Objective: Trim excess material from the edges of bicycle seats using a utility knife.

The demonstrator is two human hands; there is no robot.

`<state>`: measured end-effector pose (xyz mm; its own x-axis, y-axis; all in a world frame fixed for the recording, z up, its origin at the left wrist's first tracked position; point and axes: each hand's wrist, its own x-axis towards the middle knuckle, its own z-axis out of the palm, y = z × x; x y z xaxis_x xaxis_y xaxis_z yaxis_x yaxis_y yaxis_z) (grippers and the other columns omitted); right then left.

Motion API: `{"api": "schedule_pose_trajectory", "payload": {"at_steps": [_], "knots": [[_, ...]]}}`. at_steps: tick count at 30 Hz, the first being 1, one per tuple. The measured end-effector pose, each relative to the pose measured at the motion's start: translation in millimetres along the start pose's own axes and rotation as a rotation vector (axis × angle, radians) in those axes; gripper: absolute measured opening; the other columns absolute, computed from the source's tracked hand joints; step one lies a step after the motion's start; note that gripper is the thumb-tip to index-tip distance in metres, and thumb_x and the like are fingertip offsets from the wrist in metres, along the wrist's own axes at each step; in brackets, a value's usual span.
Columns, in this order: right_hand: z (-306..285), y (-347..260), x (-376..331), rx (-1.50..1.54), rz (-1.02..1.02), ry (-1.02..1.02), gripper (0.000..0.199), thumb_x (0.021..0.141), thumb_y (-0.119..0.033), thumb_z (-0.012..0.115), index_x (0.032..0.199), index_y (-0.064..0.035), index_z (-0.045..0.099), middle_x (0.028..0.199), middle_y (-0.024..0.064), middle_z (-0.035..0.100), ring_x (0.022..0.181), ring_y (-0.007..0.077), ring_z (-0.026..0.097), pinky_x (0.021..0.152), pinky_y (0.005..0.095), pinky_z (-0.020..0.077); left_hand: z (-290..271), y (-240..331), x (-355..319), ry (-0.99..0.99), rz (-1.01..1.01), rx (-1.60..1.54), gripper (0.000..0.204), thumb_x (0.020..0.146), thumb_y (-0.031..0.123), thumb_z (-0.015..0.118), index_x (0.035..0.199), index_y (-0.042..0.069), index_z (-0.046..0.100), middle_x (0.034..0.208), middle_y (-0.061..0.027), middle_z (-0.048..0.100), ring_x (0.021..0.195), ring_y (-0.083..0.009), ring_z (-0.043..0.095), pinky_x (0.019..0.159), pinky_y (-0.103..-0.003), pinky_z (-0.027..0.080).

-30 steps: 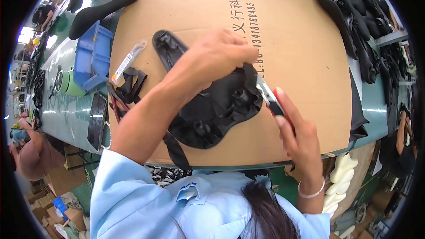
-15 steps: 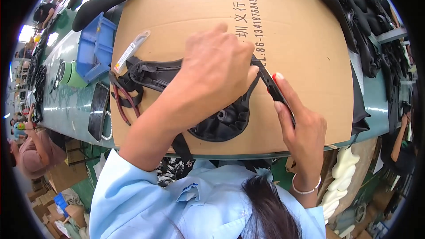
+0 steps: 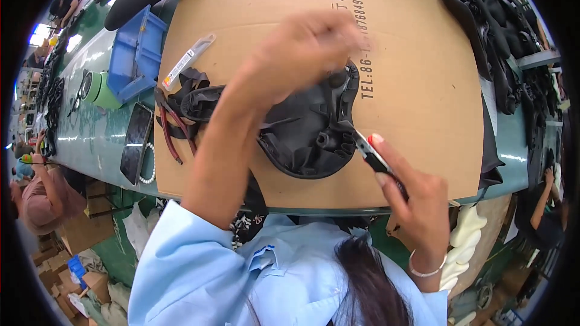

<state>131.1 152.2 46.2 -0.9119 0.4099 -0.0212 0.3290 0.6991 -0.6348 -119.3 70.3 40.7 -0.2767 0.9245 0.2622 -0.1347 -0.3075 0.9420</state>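
Observation:
A black bicycle saddle (image 3: pixel 299 130) lies upside down on the cardboard, with its dark cover gathered in folds around the inner rim. My right hand (image 3: pixel 420 196) is closed around a utility knife (image 3: pixel 376 158) with a black body and a red slider. The knife's tip is at the right edge of the saddle's wide end. Raised over the saddle, my left hand (image 3: pixel 302 51) is smeared by motion, its fingers seemingly bent; anything in them cannot be made out. My left forearm hides part of the saddle's narrow end.
The cardboard sheet (image 3: pixel 417 139) covers the green table. To the left are red-handled pliers (image 3: pixel 168 130), a clear plastic case (image 3: pixel 189 60), a blue bin (image 3: pixel 134 54), a phone (image 3: pixel 138 145) and another saddle (image 3: pixel 151 0). Black covers (image 3: pixel 477 18) are piled at the right.
My left hand has moved up and away from the saddle's rim. The saddle shows more of its underside. The knife has shifted downward along the saddle's right edge.

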Motion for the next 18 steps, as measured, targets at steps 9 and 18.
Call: {"api": "schedule_pose_trajectory", "payload": {"at_steps": [9,18], "knots": [[0.1,11.8,11.5,0.116,-0.011,-0.045,0.049,0.084,-0.010,0.063,0.131,-0.0204,0.057,0.074,0.0116,0.066,0.049,0.0234,0.056,0.052,0.0340,0.0445,1.0,-36.5,-20.3,-0.154,0.593,1.170,0.019,0.065,0.011,0.071,0.057,0.005,0.055,0.062,-0.0030,0.047,0.069,-0.0220,0.047,0.075,-0.036,0.036],[46.8,-22.3,-58.2,0.324,0.315,0.066,0.050,0.093,-0.011,0.054,0.141,-0.0088,0.043,0.096,0.0133,0.068,0.056,0.0191,0.057,0.053,0.0294,0.0473,-3.9,-39.6,-0.5,0.646,0.508,1.131,0.032,0.088,0.017,0.063,0.061,0.000,0.061,0.059,-0.0025,0.045,0.065,-0.0164,0.043,0.064,-0.030,0.034]]}}
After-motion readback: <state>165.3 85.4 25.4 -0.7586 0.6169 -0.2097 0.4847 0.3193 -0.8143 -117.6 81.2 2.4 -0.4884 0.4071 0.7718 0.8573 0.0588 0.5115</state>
